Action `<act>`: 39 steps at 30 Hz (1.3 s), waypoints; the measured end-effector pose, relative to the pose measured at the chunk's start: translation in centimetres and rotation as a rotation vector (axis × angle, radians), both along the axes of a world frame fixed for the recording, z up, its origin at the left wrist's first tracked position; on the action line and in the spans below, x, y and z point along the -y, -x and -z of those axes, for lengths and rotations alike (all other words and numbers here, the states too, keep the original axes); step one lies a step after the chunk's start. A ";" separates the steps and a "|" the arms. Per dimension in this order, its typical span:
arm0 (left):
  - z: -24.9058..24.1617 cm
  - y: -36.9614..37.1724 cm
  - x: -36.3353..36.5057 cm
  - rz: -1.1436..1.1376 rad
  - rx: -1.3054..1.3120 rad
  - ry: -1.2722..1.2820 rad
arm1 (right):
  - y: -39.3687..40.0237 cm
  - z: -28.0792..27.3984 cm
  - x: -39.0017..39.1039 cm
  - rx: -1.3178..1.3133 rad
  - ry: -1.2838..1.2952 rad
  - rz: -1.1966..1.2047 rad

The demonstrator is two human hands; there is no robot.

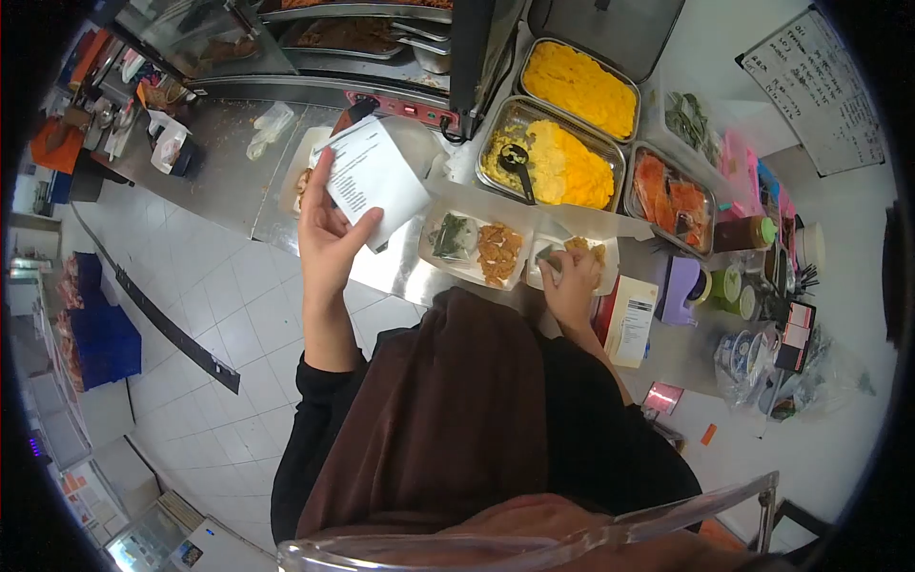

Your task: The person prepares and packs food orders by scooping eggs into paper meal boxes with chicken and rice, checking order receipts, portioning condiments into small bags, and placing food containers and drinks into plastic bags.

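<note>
My left hand [331, 234] is raised over the counter, its thumb and fingers closed on a printed white paper [375, 172]. Beneath that paper a pale takeaway box [297, 173] is partly hidden. In front of me an open paper takeaway box [426, 229] contains a clear packet of greens [452, 237] and brown fried pieces [498, 254]. My right hand [572, 284] reaches into another open box [607, 250] to its right, fingers closed around what looks like a small clear packet of greens [547, 257]. Brown food lies beside those fingers, which cover part of the box.
Behind the boxes stand metal trays of yellow food [599, 176], one with a black ladle [516, 164]. A container of orange-red slices [672, 195] is to the right, near a purple holder [679, 289] and sauce bottles [746, 234]. A glass display case [219, 43] stands at the back left.
</note>
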State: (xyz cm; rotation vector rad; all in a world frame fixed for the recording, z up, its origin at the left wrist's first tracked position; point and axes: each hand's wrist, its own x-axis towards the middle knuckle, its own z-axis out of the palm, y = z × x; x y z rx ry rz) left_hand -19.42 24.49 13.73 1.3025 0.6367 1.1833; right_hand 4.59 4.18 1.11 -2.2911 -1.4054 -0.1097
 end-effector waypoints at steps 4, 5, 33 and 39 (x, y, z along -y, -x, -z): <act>0.3 -0.7 -0.3 -0.002 -0.025 -0.005 | 2.0 0.5 -5.3 -0.220 -0.144 -0.481; 0.5 -0.9 -0.3 0.023 -0.032 0.005 | 2.8 0.5 -7.6 -0.296 -0.138 -0.634; 5.3 -6.0 -1.7 0.065 -0.763 -0.526 | -20.8 -6.8 -18.6 -0.188 0.351 -0.166; 5.6 -5.5 -1.5 0.276 -0.817 -0.283 | -13.4 3.6 -21.6 -0.391 0.736 -0.394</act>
